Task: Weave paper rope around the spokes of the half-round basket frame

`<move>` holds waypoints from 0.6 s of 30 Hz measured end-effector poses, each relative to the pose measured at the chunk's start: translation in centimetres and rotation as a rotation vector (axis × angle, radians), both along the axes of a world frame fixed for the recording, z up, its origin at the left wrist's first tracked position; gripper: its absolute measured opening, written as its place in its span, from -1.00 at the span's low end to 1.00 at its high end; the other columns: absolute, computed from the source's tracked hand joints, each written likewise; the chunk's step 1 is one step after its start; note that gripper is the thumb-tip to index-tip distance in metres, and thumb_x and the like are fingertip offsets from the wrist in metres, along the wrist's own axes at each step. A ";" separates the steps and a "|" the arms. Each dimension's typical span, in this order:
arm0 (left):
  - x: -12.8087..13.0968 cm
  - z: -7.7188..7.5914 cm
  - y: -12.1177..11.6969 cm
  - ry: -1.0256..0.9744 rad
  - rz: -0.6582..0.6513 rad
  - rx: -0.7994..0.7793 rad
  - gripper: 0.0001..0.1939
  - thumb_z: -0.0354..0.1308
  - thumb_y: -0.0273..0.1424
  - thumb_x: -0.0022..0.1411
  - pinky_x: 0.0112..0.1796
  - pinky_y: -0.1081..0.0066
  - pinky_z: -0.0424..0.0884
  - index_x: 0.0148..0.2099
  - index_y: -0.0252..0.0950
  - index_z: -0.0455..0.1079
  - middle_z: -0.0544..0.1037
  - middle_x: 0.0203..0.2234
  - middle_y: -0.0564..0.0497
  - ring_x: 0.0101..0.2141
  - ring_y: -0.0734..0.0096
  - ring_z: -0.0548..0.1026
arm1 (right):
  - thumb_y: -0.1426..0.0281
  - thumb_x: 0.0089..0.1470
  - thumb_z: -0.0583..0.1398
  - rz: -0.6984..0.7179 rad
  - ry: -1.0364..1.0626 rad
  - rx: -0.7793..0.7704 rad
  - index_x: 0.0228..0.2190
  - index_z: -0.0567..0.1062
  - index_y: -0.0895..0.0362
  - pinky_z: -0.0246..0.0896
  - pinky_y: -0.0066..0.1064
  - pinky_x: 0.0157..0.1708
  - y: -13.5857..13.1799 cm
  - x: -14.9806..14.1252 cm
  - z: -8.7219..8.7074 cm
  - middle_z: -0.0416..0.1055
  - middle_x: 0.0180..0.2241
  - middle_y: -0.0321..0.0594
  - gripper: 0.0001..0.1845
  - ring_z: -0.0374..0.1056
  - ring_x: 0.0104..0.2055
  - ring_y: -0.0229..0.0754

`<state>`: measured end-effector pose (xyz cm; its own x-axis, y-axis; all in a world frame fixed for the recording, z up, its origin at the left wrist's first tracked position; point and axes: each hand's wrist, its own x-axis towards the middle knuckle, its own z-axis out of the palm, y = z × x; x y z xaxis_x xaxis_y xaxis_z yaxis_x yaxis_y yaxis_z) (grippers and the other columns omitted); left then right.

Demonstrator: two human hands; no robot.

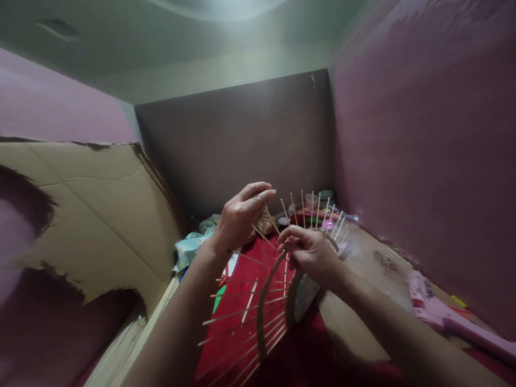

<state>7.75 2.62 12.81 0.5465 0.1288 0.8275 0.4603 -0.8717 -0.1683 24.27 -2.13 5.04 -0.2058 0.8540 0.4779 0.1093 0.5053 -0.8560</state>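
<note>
A frame of thin wooden sticks (258,301) fans out below and between my hands, with a woven band of tan cord (264,301) curving across the sticks. My left hand (242,217) is raised at the upper sticks, fingers curled with the tips pressed on a stick and the cord. My right hand (312,252) is just right of it and lower, pinched shut on the cord at the band's upper end. Several stick tips (312,207) stand up behind my right hand.
A red cloth (234,328) lies under the frame. A large torn cardboard sheet (88,215) leans at the left. A pink glue gun (439,312) lies at the right on a wooden surface (374,269). Small jars and clutter (318,204) sit at the back corner.
</note>
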 end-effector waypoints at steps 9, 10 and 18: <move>0.5 0.5 0.9 0.007 -0.085 -0.502 -0.77 0.05 -0.39 0.20 -0.29 0.45 0.42 -0.12 -0.25 0.46 0.51 -0.29 -0.05 -0.32 0.45 0.48 | 0.51 -0.02 0.05 -0.022 -0.049 0.045 -0.49 0.32 0.12 0.08 -0.56 -0.67 -0.2 0.2 0.2 0.22 -0.67 -0.41 -0.91 0.20 -0.66 -0.40; 0.5 0.2 1.1 -0.069 -0.106 -0.589 -0.76 0.06 -0.39 0.19 -0.34 0.46 0.42 -0.11 -0.26 0.45 0.52 -0.34 -0.04 -0.37 0.47 0.49 | 0.50 -0.02 0.04 -0.031 -0.052 0.042 -0.50 0.31 0.12 0.08 -0.56 -0.67 -0.2 0.2 0.2 0.21 -0.67 -0.42 -0.91 0.21 -0.66 -0.40; 1.3 -5.0 2.8 -0.071 -0.142 -1.049 -0.94 0.16 -0.46 0.04 -0.63 0.59 0.28 -0.42 -0.35 0.42 0.43 -0.66 0.09 -0.65 0.59 0.36 | 0.51 -0.02 0.05 -0.030 -0.034 0.074 -0.23 0.31 0.10 0.12 -0.54 -0.65 -0.3 0.4 0.0 0.38 -0.54 -0.37 -0.76 0.22 -0.65 -0.41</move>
<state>9.02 5.46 7.77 0.5676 0.7356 0.3698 0.3217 -0.6116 0.7228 24.67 -2.43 5.05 -0.1976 0.8224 0.5334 0.1540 0.5634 -0.8117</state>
